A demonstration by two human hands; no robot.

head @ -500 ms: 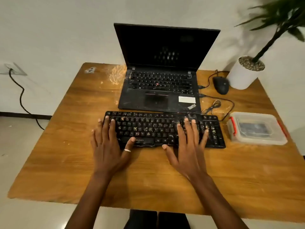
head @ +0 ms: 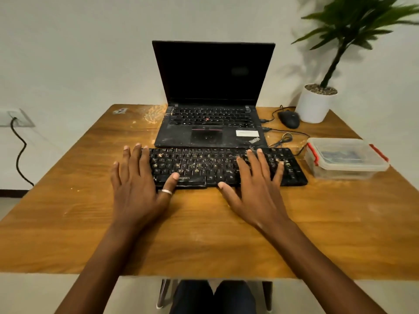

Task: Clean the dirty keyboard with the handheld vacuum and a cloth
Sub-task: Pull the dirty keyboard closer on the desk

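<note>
Wooden table against a pale wall; laptop open at the back, screen dark. Black keyboard lies flat just in front of it, crumbs scattered across the keys.

Left hand: flat, fingers spread, holding nothing; it covers the keyboard's left end, thumb on the space bar. Right hand: same, palm down and empty, fingertips on the keys toward the right end.

No vacuum or cloth in view. Lidded plastic box sits just right of the keyboard; contents unclear. Cleaning not yet started, by my reading.

Risks:
- Palms pressing on keys could push crumbs down between the caps, harder to suck out.
- Lifting or tilting the keyboard would spill crumbs onto the table and the laptop's keys.
- Cable runs from behind the keyboard to the laptop; a pull could drag it or unplug it.
- Mouse and plant pot stand at the back right, in the way of a reach there.
</note>
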